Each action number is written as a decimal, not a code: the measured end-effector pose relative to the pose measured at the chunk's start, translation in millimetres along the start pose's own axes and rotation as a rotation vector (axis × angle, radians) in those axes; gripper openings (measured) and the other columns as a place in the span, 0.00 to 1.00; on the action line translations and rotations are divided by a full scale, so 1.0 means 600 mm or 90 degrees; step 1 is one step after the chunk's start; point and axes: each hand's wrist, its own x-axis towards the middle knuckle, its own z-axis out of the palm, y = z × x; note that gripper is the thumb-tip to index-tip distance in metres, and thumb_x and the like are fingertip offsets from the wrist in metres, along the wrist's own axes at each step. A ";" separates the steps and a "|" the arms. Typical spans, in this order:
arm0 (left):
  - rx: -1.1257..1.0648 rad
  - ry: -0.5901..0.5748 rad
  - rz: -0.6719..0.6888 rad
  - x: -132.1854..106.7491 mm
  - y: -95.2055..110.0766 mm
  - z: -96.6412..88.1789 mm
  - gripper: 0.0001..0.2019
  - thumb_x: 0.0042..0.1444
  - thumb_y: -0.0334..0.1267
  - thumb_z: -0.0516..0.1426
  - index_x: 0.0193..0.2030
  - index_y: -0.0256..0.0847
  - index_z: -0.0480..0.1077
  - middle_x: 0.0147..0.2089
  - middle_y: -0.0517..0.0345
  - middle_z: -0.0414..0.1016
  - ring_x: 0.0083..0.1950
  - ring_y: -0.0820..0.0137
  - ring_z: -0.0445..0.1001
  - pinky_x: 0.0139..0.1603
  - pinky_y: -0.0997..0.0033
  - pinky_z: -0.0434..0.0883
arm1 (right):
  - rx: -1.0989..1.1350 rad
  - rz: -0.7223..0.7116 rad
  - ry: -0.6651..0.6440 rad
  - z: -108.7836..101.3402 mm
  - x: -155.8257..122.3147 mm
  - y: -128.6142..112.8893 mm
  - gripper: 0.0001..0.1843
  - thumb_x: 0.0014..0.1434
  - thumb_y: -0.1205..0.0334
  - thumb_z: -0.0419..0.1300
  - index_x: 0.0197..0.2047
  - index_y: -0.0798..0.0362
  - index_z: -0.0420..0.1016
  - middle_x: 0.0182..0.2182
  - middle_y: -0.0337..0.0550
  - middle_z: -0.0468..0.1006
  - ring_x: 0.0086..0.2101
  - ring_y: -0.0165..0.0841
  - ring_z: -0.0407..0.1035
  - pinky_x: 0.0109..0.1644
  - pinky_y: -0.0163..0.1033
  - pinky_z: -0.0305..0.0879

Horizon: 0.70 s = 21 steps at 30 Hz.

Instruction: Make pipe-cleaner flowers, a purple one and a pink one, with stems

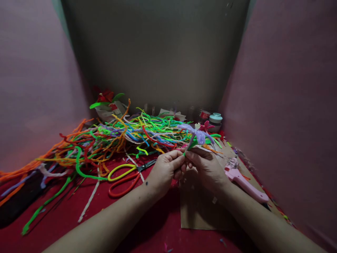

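Note:
Between both hands is a pipe cleaner flower (200, 137) with lilac petals, a pale centre and green below the bloom. My left hand (167, 168) pinches its green stem between thumb and fingers. Close against it, my right hand (206, 167) grips the same stem with closed fingers; the bloom leans to the upper right above the knuckles. The lower stem is hidden by the fingers. Just left of my left hand lie scissors (123, 178) with one yellow and one red handle loop. A large heap of coloured pipe cleaners (137, 131) spreads behind the hands.
A pink glue gun (246, 184) rests beside my right forearm on a cardboard sheet (205, 214), over a red cloth (152, 218). A jar with a mint lid (216, 118) stands at the back right. Red flowers (105, 95) stand at the back left.

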 end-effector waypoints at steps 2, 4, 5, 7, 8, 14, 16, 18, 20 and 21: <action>-0.034 -0.027 -0.004 0.000 0.001 -0.002 0.12 0.55 0.41 0.58 0.26 0.34 0.68 0.19 0.64 0.63 0.16 0.85 0.53 0.18 0.82 0.50 | 0.002 -0.018 -0.032 -0.002 0.002 -0.004 0.06 0.51 0.61 0.65 0.26 0.53 0.76 0.23 0.38 0.71 0.27 0.29 0.61 0.30 0.36 0.56; -0.063 -0.047 -0.013 -0.001 0.004 -0.001 0.12 0.55 0.40 0.58 0.26 0.34 0.68 0.19 0.65 0.62 0.15 0.86 0.51 0.18 0.82 0.49 | -0.006 -0.034 -0.056 -0.004 0.004 -0.008 0.04 0.51 0.62 0.64 0.28 0.53 0.77 0.24 0.37 0.71 0.27 0.28 0.60 0.29 0.36 0.55; -0.074 -0.053 -0.020 -0.001 0.006 0.000 0.12 0.56 0.40 0.58 0.26 0.34 0.68 0.19 0.66 0.61 0.15 0.86 0.50 0.18 0.82 0.48 | -0.012 -0.039 -0.063 -0.005 0.004 -0.010 0.03 0.52 0.62 0.64 0.29 0.52 0.79 0.25 0.37 0.71 0.27 0.28 0.60 0.29 0.36 0.55; -0.085 -0.065 -0.032 -0.001 0.009 0.000 0.11 0.56 0.39 0.57 0.28 0.33 0.68 0.19 0.66 0.60 0.15 0.86 0.48 0.17 0.82 0.46 | -0.021 -0.044 -0.067 -0.006 0.004 -0.012 0.04 0.52 0.63 0.64 0.32 0.51 0.80 0.25 0.37 0.72 0.26 0.27 0.60 0.30 0.36 0.55; -0.091 -0.071 -0.038 -0.001 0.010 0.001 0.11 0.56 0.39 0.57 0.29 0.33 0.69 0.19 0.66 0.60 0.14 0.87 0.47 0.17 0.81 0.46 | -0.023 -0.043 -0.064 -0.006 0.004 -0.013 0.05 0.51 0.63 0.64 0.33 0.51 0.81 0.25 0.37 0.73 0.26 0.27 0.60 0.30 0.36 0.55; -0.161 -0.126 -0.090 -0.004 0.015 -0.005 0.07 0.57 0.36 0.56 0.32 0.32 0.70 0.18 0.67 0.60 0.13 0.87 0.42 0.17 0.80 0.47 | 0.003 0.006 -0.077 -0.008 0.005 -0.018 0.08 0.48 0.61 0.65 0.35 0.49 0.82 0.25 0.38 0.74 0.27 0.29 0.61 0.31 0.36 0.55; -0.190 -0.152 -0.122 -0.006 0.017 -0.008 0.05 0.55 0.34 0.57 0.33 0.33 0.69 0.16 0.68 0.58 0.13 0.86 0.41 0.17 0.80 0.47 | 0.023 0.016 -0.132 -0.013 0.007 -0.020 0.07 0.48 0.60 0.66 0.32 0.51 0.82 0.23 0.38 0.74 0.26 0.29 0.61 0.30 0.37 0.55; -0.203 -0.180 -0.148 -0.007 0.018 -0.011 0.04 0.54 0.32 0.58 0.32 0.33 0.69 0.14 0.69 0.55 0.13 0.86 0.40 0.17 0.81 0.46 | 0.023 0.015 -0.177 -0.018 0.010 -0.021 0.05 0.48 0.60 0.65 0.29 0.51 0.82 0.22 0.39 0.73 0.26 0.29 0.62 0.31 0.37 0.55; -0.195 -0.198 -0.161 -0.006 0.019 -0.013 0.04 0.53 0.32 0.58 0.30 0.33 0.69 0.13 0.70 0.54 0.13 0.85 0.40 0.17 0.80 0.46 | 0.002 0.003 -0.190 -0.022 0.011 -0.020 0.05 0.49 0.61 0.65 0.30 0.51 0.81 0.23 0.39 0.74 0.26 0.29 0.62 0.31 0.37 0.55; -0.188 -0.199 -0.161 -0.005 0.020 -0.013 0.05 0.53 0.33 0.58 0.29 0.33 0.69 0.13 0.70 0.54 0.13 0.85 0.40 0.17 0.80 0.46 | -0.012 -0.007 -0.180 -0.023 0.011 -0.019 0.05 0.50 0.62 0.64 0.31 0.51 0.81 0.24 0.39 0.75 0.27 0.29 0.62 0.32 0.37 0.55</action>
